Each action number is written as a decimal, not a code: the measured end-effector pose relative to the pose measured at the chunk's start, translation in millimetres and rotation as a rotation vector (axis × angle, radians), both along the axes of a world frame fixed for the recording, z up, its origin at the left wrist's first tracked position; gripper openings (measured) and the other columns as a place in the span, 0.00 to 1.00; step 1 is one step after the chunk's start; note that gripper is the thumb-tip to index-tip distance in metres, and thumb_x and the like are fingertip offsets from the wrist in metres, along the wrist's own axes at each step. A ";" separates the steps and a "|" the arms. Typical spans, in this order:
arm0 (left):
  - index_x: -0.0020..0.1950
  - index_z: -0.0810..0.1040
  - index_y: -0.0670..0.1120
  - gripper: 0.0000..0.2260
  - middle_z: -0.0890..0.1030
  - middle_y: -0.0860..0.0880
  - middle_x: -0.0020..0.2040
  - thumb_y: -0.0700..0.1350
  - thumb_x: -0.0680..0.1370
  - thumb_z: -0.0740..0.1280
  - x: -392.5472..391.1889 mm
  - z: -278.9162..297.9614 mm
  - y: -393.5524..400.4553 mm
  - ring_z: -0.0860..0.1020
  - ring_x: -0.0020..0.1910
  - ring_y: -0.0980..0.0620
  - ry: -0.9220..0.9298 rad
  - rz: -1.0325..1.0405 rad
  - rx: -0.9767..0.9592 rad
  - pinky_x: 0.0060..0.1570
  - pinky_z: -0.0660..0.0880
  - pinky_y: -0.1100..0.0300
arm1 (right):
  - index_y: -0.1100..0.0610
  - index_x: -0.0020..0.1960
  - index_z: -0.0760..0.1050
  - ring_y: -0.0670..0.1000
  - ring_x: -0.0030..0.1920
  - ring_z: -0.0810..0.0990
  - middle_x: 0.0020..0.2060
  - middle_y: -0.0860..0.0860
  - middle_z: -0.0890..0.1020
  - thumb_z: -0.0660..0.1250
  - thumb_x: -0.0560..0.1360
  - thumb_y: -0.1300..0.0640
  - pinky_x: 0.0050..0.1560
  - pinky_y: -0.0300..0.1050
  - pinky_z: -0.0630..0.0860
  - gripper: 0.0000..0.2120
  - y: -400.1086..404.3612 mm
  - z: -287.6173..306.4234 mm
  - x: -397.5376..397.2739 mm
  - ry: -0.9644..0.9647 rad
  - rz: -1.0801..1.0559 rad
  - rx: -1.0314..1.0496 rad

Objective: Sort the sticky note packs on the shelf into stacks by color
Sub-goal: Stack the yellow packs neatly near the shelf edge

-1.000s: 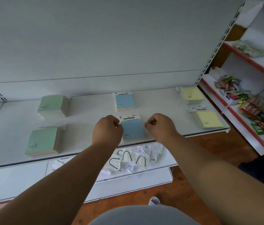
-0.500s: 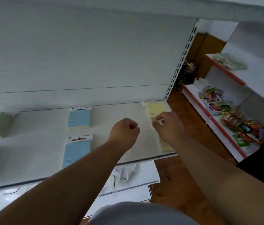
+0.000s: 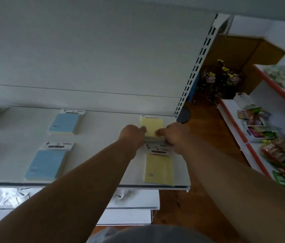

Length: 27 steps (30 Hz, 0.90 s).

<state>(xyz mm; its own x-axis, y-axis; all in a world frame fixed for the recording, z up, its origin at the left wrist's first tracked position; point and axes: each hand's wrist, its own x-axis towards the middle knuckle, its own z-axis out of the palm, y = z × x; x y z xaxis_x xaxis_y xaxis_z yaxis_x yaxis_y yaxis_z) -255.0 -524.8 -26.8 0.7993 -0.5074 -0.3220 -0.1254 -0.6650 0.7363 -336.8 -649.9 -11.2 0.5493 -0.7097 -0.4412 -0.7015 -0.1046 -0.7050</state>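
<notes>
Hands on rear yellow square sticky-note pack (image 3: 152, 126): left hand (image 3: 132, 135) fingers curled at its left edge; right hand (image 3: 174, 135) pinching its right side. Front yellow pack (image 3: 159, 168) just beside, untouched; white metal shelf (image 3: 103, 165) beneath.

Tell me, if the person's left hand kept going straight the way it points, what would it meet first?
Probably the rear yellow sticky note stack: the left hand already reaches its near left edge. Whether they touch is unclear.
</notes>
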 end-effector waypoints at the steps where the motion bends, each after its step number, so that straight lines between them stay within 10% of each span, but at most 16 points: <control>1: 0.71 0.63 0.44 0.26 0.78 0.44 0.58 0.45 0.76 0.69 -2.0 3.3 0.9 0.77 0.57 0.45 -0.022 0.026 0.061 0.47 0.70 0.58 | 0.60 0.34 0.70 0.54 0.29 0.71 0.31 0.56 0.71 0.74 0.68 0.55 0.28 0.39 0.65 0.15 0.8 0.2 0.7 -0.008 0.015 0.016; 5: 0.63 0.74 0.42 0.15 0.79 0.42 0.55 0.44 0.78 0.66 6.7 7.3 7.3 0.78 0.52 0.44 0.257 0.225 -0.192 0.48 0.75 0.54 | 0.59 0.44 0.75 0.53 0.36 0.75 0.39 0.55 0.76 0.73 0.69 0.56 0.33 0.40 0.69 0.09 13.5 2.3 11.8 -0.111 0.104 0.033; 13: 0.64 0.71 0.48 0.16 0.78 0.50 0.56 0.37 0.77 0.63 19.7 2.6 54.7 0.76 0.49 0.52 -0.117 0.201 -0.322 0.45 0.70 0.61 | 0.55 0.69 0.64 0.51 0.54 0.77 0.57 0.51 0.76 0.65 0.73 0.61 0.50 0.47 0.77 0.26 75.0 1.2 40.5 -0.321 0.044 -0.221; 27: 0.70 0.68 0.43 0.24 0.75 0.42 0.62 0.40 0.72 0.59 44.7 -19.9 77.1 0.75 0.61 0.41 -0.265 -0.173 -0.076 0.60 0.73 0.48 | 0.58 0.63 0.72 0.56 0.57 0.77 0.58 0.56 0.79 0.63 0.78 0.57 0.50 0.41 0.67 0.14 104.9 -24.6 48.7 -0.151 0.046 -0.357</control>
<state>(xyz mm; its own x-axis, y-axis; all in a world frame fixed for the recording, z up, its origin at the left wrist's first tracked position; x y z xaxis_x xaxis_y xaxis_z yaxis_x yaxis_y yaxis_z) -210.3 -447.7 -46.7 0.7498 -0.6579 -0.0707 -0.4256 -0.5614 0.7097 -288.1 -545.0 -35.8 0.6241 -0.7769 -0.0826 -0.5811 -0.3910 -0.7137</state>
